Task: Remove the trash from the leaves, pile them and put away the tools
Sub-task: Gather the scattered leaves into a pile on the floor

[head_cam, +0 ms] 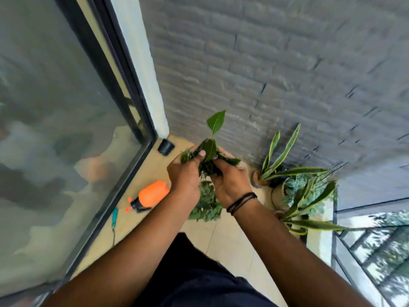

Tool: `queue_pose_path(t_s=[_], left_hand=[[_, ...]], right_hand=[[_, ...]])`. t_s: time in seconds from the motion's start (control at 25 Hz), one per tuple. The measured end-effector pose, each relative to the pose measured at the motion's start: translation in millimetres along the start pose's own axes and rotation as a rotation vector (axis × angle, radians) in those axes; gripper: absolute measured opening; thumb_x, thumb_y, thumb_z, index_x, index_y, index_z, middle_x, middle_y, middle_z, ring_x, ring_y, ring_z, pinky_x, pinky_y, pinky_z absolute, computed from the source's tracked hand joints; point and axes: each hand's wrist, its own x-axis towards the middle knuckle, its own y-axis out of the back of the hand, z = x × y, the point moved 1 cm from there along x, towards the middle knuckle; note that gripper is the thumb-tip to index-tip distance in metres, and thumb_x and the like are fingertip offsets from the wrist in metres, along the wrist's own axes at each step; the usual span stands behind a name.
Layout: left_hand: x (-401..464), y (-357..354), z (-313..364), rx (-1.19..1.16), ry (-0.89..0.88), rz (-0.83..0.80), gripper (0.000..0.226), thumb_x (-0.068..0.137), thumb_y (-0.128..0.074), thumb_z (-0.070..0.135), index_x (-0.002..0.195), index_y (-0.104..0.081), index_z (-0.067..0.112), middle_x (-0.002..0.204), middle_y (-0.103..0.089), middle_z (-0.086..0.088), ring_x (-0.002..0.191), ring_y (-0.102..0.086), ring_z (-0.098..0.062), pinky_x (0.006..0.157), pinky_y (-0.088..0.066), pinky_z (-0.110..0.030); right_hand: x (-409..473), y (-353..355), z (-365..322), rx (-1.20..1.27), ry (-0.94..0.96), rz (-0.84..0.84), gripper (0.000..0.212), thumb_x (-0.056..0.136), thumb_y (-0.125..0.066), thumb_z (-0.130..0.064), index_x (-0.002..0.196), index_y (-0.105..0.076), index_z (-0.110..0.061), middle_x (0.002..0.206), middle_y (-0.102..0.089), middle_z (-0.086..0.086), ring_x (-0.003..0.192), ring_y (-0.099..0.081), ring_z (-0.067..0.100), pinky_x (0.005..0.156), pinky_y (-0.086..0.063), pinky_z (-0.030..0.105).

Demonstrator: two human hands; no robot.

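Head view: left hand [184, 173] and right hand [230, 180] are both clutching a leaf bunch [209, 149]; lowering it gently onto the leaf pile [205, 204] beneath them seems wisest.

Grey brick wall [276, 63] is met by a black-framed glass door [55, 129]; beige tiled floor [232, 240] is daylit; potted snake plants [294, 173] are set along the wall.
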Motion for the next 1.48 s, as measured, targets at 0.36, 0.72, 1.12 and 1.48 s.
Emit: queue_pose_path(t_s=[0.36,0.72,1.12,1.48], left_hand=[[62,-33,76,0.068,0.131,-0.355,0.03,0.085,-0.071,-0.007,0.113,-0.071,0.005,0.098,-0.074,-0.01,0.081,-0.072,-0.019,0.076,-0.059,-0.032],[-10,-61,57,0.28,0.369,-0.83,0.031,0.086,-0.07,-0.006,0.114,-0.073,0.005,0.097,-0.078,-0.011,0.086,-0.075,-0.022,0.073,-0.061,-0.032],[-275,39,-21,0.514,0.557,-1.462,0.029,0.083,-0.067,-0.014,0.097,-0.071,0.011,0.095,-0.075,-0.011,0.087,-0.071,-0.025,0.087,-0.057,-0.039],[-491,374,-60,0.883,0.826,-2.122,0.042,0.082,-0.059,-0.021,0.121,-0.066,-0.005,0.1,-0.075,-0.013,0.096,-0.071,-0.03,0.082,-0.06,-0.032]], right_hand=[[27,-81,-11,0.161,0.204,0.112,0.037,0.094,-0.047,0.012,0.129,-0.058,0.011,0.122,-0.064,0.027,0.095,-0.069,0.029,0.082,-0.06,0.031],[-57,-47,-33,0.357,0.592,0.348,0.034,0.095,-0.045,0.012,0.124,-0.062,0.007,0.114,-0.07,0.023,0.096,-0.071,0.027,0.082,-0.061,0.031],[-328,37,23,0.628,1.255,0.822,0.038,0.086,-0.051,0.011,0.123,-0.058,0.013,0.104,-0.07,0.023,0.09,-0.071,0.027,0.073,-0.06,0.03],[-635,32,270,0.926,1.791,1.326,0.023,0.086,-0.051,0.012,0.095,-0.07,0.003,0.084,-0.075,0.015,0.074,-0.073,0.023,0.063,-0.06,0.027]])
